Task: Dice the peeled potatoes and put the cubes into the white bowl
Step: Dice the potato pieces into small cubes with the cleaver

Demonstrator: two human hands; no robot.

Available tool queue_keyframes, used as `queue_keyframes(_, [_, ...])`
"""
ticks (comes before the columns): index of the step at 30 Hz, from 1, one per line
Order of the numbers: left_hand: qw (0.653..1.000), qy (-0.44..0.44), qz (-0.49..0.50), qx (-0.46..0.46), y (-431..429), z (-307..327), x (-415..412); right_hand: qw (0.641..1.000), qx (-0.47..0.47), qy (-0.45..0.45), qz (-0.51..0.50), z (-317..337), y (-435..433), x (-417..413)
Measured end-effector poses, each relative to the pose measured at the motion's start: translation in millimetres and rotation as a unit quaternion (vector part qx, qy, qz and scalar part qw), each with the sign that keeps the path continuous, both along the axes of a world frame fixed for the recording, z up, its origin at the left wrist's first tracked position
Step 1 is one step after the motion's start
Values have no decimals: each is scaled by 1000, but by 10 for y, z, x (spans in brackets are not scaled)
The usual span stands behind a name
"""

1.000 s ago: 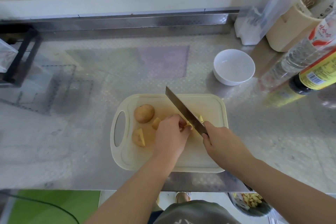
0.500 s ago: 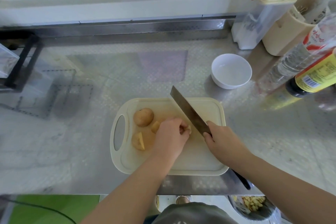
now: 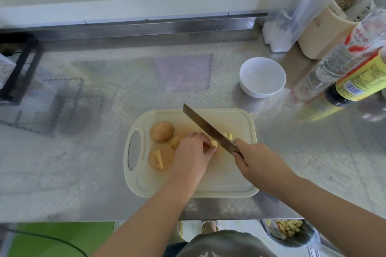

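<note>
We pinch the potato piece [image 3: 213, 143] mid-frame in our curled left hand [image 3: 191, 155]; our right hand [image 3: 257, 160] grips the knife [image 3: 208, 129], blade slanting upper-left against the piece's right side; white bowl [image 3: 262, 77] upper right.

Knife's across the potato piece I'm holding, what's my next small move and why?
Probably press the knife down through the potato piece: the left hand pins it on the cutting board, the right hand grips the knife, and the white bowl holds no cubes.

Knife [image 3: 206, 128] handle hidden inside the right hand [image 3: 259, 162] — potato piece [image 3: 213, 143] mostly under the left hand [image 3: 192, 158].
</note>
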State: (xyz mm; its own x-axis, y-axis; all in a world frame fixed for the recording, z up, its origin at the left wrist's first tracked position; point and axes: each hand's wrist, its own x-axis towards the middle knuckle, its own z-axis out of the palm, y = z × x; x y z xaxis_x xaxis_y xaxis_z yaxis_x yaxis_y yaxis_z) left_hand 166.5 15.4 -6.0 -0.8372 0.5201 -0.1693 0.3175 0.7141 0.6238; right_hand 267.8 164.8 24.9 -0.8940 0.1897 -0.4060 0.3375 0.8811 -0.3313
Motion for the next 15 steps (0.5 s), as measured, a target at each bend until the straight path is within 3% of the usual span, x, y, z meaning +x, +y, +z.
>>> queue_keyframes(15, [999,15,1,49,-31,-24,40,999,30,-22,30,-55,-58,-49])
